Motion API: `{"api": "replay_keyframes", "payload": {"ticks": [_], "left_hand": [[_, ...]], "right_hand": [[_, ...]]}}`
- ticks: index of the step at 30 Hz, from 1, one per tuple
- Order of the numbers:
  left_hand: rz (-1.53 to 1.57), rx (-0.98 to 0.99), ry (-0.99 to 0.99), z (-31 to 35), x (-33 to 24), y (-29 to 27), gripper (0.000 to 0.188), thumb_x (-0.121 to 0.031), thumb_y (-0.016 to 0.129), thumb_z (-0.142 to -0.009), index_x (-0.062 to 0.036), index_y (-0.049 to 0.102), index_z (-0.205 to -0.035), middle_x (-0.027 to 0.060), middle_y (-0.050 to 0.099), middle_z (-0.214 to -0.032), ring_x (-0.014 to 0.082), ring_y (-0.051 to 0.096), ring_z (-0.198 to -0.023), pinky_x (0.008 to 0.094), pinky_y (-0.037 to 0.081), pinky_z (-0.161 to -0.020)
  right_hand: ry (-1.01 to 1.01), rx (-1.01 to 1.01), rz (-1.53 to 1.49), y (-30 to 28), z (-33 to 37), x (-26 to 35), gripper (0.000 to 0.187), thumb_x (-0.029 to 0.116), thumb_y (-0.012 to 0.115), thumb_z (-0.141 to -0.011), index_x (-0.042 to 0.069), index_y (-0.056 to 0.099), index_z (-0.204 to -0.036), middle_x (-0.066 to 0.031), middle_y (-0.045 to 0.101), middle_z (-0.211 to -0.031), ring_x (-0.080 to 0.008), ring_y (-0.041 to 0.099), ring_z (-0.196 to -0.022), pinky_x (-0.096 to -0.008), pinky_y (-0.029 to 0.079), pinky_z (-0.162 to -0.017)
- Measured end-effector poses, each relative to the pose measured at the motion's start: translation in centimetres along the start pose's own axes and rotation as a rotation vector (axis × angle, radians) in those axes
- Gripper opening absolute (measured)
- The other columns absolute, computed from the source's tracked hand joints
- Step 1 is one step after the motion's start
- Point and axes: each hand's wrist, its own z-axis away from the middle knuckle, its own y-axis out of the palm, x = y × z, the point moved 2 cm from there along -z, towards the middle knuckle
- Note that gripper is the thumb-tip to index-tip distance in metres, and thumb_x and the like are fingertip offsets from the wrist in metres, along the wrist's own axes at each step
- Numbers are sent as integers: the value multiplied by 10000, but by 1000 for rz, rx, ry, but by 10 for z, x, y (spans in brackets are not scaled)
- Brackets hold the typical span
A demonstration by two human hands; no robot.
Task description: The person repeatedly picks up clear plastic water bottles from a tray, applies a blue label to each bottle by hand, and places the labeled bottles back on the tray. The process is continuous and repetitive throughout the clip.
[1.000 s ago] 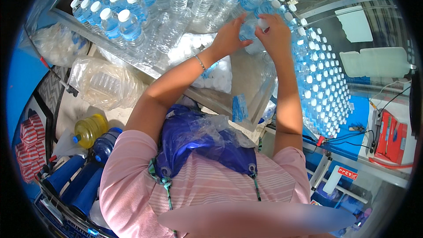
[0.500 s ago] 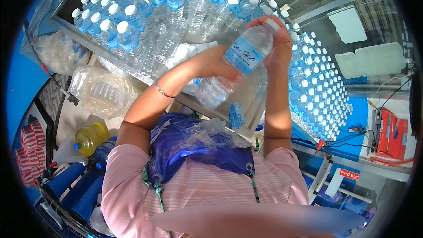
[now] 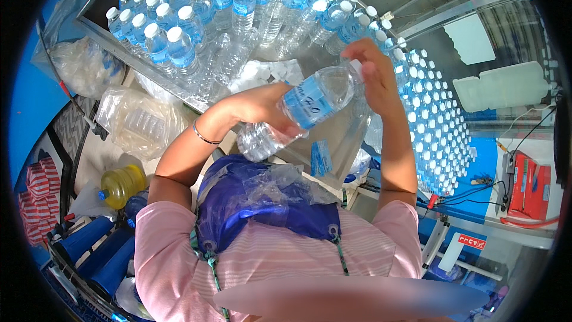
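Your left hand [image 3: 262,104] grips the water bottle [image 3: 301,110] around its body; your right hand [image 3: 372,74] closes over its cap end, above the bench [image 3: 333,143].

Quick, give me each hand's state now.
Left hand: closed around the water bottle.
Right hand: fingers on the bottle's cap end.
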Motion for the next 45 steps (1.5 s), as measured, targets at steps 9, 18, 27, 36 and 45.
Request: {"api": "replay_keyframes", "payload": {"ticks": [9, 18, 27, 36, 45], "left_hand": [[38, 43, -16, -1, 10, 11, 708, -292, 831, -613, 95, 571, -1145, 214, 686, -909, 279, 692, -808, 368, 564, -680], [-245, -277, -115, -10, 13, 18, 644, -325, 818, -600, 87, 614, -1052, 214, 693, -821, 302, 698, -755, 347, 545, -708], [-436, -170, 15, -47, 21, 54, 887, -378, 815, -661, 64, 450, -1338, 284, 624, -1139, 354, 639, -1051, 376, 486, -915], [-434, -342, 214, -26, 26, 11, 533, -214, 701, -837, -47, 532, -1313, 162, 603, -1184, 306, 577, -1110, 388, 448, -956], [-568, -585, 65, 7, 40, -14, 373, -123, 661, -818, -23, 619, -1175, 154, 617, -1117, 320, 604, -1038, 364, 459, -915]], "right_hand": [[-57, -40, 96, 7, 6, -3, 359, 338, 468, -980, 32, 586, -836, -113, 550, -682, -246, 551, -599, -347, 399, -545], [228, -91, 21, 17, 29, -34, 373, 375, 463, -1002, 48, 503, -826, -99, 460, -637, -198, 453, -558, -336, 378, -545], [359, -136, 192, -21, 92, -19, 281, 294, 497, -983, 38, 560, -889, -89, 512, -677, -174, 477, -602, -313, 389, -561], [623, -820, 1005, -234, 165, -68, 402, 337, 509, -958, -31, 657, -895, -132, 683, -792, -280, 613, -698, -414, 481, -681], [880, -1418, -2, -269, 219, -318, 424, 401, 527, -971, -22, 532, -956, -123, 618, -654, -200, 589, -482, -279, 462, -398]]}}
